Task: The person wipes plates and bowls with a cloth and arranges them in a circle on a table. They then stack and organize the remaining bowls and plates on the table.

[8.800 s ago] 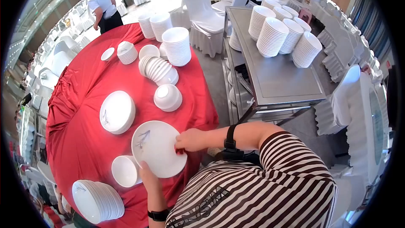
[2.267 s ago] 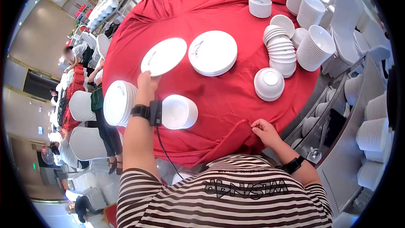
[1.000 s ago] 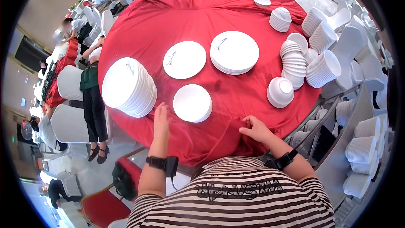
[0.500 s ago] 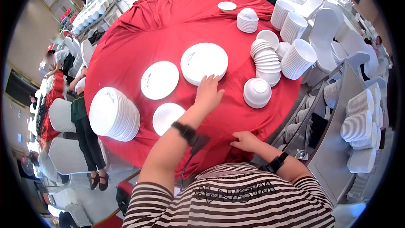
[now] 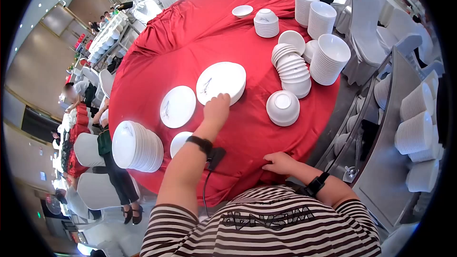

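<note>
My left hand (image 5: 216, 110) is at the near rim of a short stack of white plates (image 5: 221, 81) in the middle of the table. Its fingers are curled over the edge of the top plate, which carries a dark printed motif. Beside the stack, to the left, a single white plate (image 5: 178, 107) with a similar motif lies flat. Another white plate (image 5: 180, 143) is partly hidden behind my left forearm. My right hand (image 5: 280, 163) rests near the table's front edge on the red cloth, fingers loosely apart, holding nothing.
A tall plate stack (image 5: 138, 146) stands at the left of the red-covered table (image 5: 247, 147). Bowls (image 5: 283, 108), leaning bowls (image 5: 292, 69) and tall stacks (image 5: 330, 59) line the right side. A metal cart (image 5: 376, 171) with dishes stands close on the right. People and chairs are beyond.
My left hand's fingers have gone from lying spread on the plate stack to curling around its near rim. My right hand stays at the table edge. The view has shifted slightly.
</note>
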Available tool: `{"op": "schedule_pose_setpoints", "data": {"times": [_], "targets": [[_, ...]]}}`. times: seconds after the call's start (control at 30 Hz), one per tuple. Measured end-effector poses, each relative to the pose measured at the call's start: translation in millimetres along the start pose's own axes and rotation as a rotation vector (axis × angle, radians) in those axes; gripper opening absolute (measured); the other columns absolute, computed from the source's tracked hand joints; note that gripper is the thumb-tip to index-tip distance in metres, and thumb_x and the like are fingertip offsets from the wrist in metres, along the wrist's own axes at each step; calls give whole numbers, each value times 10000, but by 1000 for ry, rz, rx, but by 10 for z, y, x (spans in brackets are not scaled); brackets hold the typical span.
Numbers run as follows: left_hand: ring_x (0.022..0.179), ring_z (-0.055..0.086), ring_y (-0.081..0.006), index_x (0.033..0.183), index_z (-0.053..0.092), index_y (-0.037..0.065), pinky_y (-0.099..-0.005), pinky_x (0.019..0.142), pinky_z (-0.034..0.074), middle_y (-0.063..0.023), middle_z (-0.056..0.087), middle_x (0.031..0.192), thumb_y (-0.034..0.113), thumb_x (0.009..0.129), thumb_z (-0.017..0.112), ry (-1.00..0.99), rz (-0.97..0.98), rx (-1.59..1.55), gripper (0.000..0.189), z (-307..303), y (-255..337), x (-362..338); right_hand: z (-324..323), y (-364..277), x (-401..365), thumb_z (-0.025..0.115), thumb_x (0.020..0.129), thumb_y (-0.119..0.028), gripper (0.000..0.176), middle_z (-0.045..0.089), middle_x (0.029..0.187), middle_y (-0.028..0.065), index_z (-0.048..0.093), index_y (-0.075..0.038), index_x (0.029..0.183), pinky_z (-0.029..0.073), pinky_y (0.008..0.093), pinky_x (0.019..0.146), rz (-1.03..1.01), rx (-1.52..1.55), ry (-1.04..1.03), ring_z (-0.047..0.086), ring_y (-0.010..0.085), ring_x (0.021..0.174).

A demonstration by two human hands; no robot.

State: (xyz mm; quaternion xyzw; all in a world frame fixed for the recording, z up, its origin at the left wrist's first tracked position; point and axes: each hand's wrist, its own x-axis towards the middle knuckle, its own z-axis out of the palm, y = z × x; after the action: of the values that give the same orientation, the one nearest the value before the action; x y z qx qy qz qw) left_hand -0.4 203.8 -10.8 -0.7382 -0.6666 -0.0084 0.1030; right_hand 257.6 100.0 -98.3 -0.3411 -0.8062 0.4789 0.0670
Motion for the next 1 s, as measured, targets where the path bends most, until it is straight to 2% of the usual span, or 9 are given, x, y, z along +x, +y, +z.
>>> {"op": "schedule_pose_setpoints", "data": {"times": [0.2, 0.3, 0.4, 0.5, 0.63, 0.73, 0.77, 0.9, 1.0], "targets": [[687, 579, -353, 884, 463, 30, -473, 596, 438, -211, 563, 725, 133, 844, 470, 320, -242, -304, 110, -913, -310, -272, -168, -72, 4, 606, 791, -212, 271, 607, 885, 173, 579, -13, 972, 462, 356, 728, -76, 34, -23, 590, 320, 842], [784, 580, -247, 1041, 447, 15, -399, 727, 473, -132, 582, 922, 110, 897, 400, 289, -598, -1343, 178, -1282, -428, -650, -210, -83, 30, 594, 787, -153, 236, 592, 930, 162, 574, -17, 978, 450, 364, 763, -237, 134, 89, 569, 314, 890], [940, 551, -234, 1088, 445, -6, -377, 870, 432, -122, 546, 1072, 103, 913, 371, 493, -726, -1993, 219, -1198, -433, -954, -374, -242, 36, 574, 779, -95, 254, 566, 971, 174, 556, -4, 1016, 435, 373, 801, -254, 286, 138, 542, 329, 927], [1028, 514, -226, 1138, 431, -22, -372, 935, 385, -138, 530, 1100, 97, 913, 364, 395, -701, -2091, 263, -1178, -385, -1187, -454, -421, -6, 568, 780, -83, 248, 566, 960, 170, 553, -3, 1014, 435, 359, 801, -235, 364, 289, 540, 332, 912], [935, 540, -182, 1021, 470, 1, -329, 840, 435, -109, 552, 1041, 113, 912, 393, 422, -739, -1949, 175, -1099, -319, -1371, -411, -371, 35, 543, 796, -56, 249, 577, 949, 152, 541, 9, 1036, 435, 330, 789, -120, 639, 443, 556, 258, 910], [818, 524, -129, 956, 471, 10, -281, 730, 441, -73, 548, 921, 125, 905, 442, 164, -746, -1088, 129, -1255, -140, -1443, -447, -527, 185, 520, 809, 5, 237, 543, 919, 58, 479, -17, 1041, 425, 267, 775, -116, 685, 658, 528, 143, 858], [790, 510, -117, 948, 470, 10, -269, 704, 432, -62, 534, 887, 122, 900, 456, 139, -669, -1086, 122, -1175, -74, -1467, -488, -589, 245, 510, 817, 25, 243, 528, 928, 24, 460, -28, 1049, 420, 244, 775, -146, 690, 729, 516, 115, 846], [706, 461, -80, 921, 464, 6, -226, 640, 400, -22, 472, 772, 108, 887, 492, 106, -379, -1095, 112, -926, 358, -1504, -343, -797, 552, 517, 735, 66, 187, 521, 858, 80, 493, -47, 882, 434, 300, 740, -336, 270, 736, 538, 208, 806], [715, 468, -71, 912, 459, 19, -218, 639, 408, -27, 505, 805, 100, 890, 489, 155, -635, -1436, 89, -808, 428, -1458, -189, -1027, 438, 513, 686, 50, 178, 525, 873, 120, 522, -63, 824, 456, 366, 727, -563, 11, 465, 529, 333, 816]]}}
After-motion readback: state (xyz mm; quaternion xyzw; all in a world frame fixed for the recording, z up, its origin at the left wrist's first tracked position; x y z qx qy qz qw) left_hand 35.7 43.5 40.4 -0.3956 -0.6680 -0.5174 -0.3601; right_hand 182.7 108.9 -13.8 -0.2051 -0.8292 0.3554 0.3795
